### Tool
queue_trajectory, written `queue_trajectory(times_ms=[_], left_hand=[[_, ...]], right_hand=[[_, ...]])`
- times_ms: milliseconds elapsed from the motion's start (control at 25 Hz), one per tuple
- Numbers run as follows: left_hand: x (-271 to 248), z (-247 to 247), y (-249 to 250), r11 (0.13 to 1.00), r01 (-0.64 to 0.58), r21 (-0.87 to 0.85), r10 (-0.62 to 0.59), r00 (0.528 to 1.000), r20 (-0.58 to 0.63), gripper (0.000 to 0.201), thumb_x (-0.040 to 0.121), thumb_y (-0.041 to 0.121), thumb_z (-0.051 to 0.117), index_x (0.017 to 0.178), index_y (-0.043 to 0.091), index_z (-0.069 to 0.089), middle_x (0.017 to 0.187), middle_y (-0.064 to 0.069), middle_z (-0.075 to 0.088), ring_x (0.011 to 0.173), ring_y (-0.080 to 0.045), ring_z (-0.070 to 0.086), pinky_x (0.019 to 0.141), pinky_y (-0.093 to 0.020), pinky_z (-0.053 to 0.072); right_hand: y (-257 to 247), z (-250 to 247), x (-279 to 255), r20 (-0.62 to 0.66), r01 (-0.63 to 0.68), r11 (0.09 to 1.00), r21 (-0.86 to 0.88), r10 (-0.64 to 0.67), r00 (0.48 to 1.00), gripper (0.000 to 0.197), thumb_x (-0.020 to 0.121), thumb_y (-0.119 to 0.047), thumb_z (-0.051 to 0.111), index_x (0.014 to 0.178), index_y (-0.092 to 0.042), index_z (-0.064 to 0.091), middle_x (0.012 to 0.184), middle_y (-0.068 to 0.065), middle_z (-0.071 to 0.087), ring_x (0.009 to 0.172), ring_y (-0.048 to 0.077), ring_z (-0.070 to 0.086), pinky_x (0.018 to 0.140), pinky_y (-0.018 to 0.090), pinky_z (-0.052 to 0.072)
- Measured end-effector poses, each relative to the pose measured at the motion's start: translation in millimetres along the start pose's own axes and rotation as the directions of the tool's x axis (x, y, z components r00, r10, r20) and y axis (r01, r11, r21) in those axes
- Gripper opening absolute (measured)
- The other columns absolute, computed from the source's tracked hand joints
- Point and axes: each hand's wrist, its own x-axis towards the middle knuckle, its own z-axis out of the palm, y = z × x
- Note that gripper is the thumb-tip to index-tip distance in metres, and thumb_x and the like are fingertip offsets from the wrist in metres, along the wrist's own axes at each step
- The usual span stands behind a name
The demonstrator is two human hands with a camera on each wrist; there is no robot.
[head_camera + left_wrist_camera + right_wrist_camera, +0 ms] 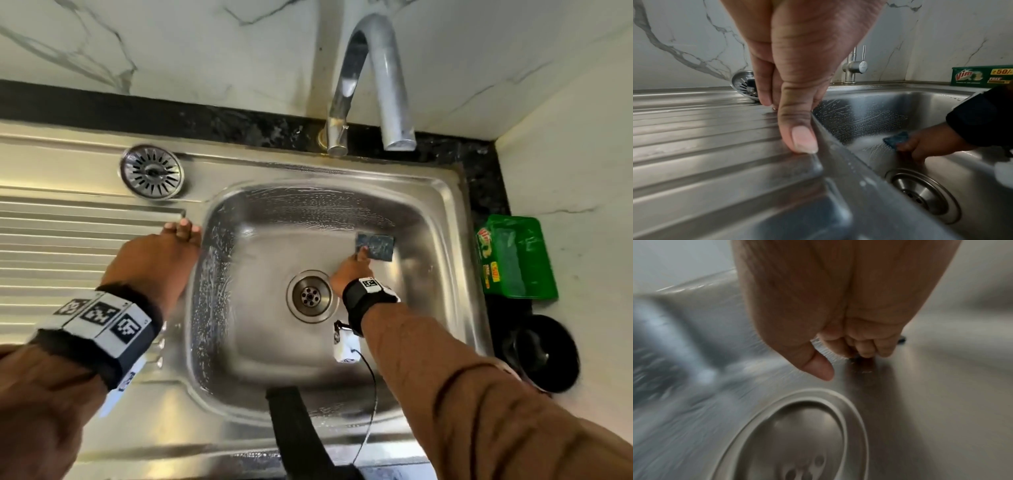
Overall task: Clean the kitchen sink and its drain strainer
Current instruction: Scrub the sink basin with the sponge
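Head view: the right hand (349, 274) grips a blue scrub pad (375, 244) on the sink (442, 192) floor beyond the drain (310, 296); the left hand (161, 253) rests flat-fingered on the rim. The drain strainer (151, 171) sits on the drainboard, apart. Overlapping strokes with steady pressure should spread suds over the unsoaped right wall.

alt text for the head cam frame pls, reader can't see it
Seen from above, the right hand presses a blue scrub pad against the soapy floor of a steel sink, just behind the open drain. The left hand rests on the sink's left rim beside the ribbed drainboard. The drain strainer lies out on the steel ledge; a green soap box sits at right.
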Motion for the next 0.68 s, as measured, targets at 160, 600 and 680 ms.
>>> queue_trajectory(times_ms=[160, 600, 680], left_hand=[[4.9, 5.9, 0.0, 0.999, 0.025, -0.036, -0.025, 1.0, 0.017, 0.058, 0.097, 0.012, 0.043, 0.149, 0.007, 0.019, 0.142, -0.013, 0.049, 0.109, -0.023, 0.066, 0.085, -0.034, 0.058], [-0.4, -3.4, -3.9, 0.995, 0.047, -0.091, -0.043, 0.998, 0.052, 0.051, 0.091, 0.011, 0.023, 0.14, 0.006, 0.034, 0.109, -0.01, 0.065, 0.088, -0.026, 0.069, 0.073, -0.036, 0.06], [-0.8, -4.2, -4.6, 0.994, 0.05, -0.093, -0.045, 0.997, 0.056, 0.054, 0.089, 0.011, 0.019, 0.141, 0.005, 0.034, 0.107, -0.01, 0.065, 0.087, -0.026, 0.068, 0.071, -0.034, 0.058]], right_hand=[[-39.3, 33.4, -19.7, -0.007, 0.441, 0.849, -0.29, -0.463, 0.886, 0.075, 0.088, -0.03, 0.051, 0.155, -0.01, 0.021, 0.166, 0.007, 0.005, 0.151, 0.022, 0.016, 0.118, 0.062, -0.005], [-45.7, 46.4, -48.3, 0.38, 0.836, 0.044, -0.547, -0.877, 0.295, 0.026, 0.088, -0.037, 0.058, 0.109, -0.031, 0.072, 0.104, -0.009, 0.071, 0.111, 0.022, 0.055, 0.111, 0.046, 0.035], [-45.9, 57.6, -41.3, 0.424, 0.89, 0.119, -0.439, -0.846, 0.323, 0.033, 0.089, -0.033, 0.055, 0.121, -0.034, 0.064, 0.107, -0.007, 0.07, 0.102, 0.024, 0.061, 0.091, 0.041, 0.053]])
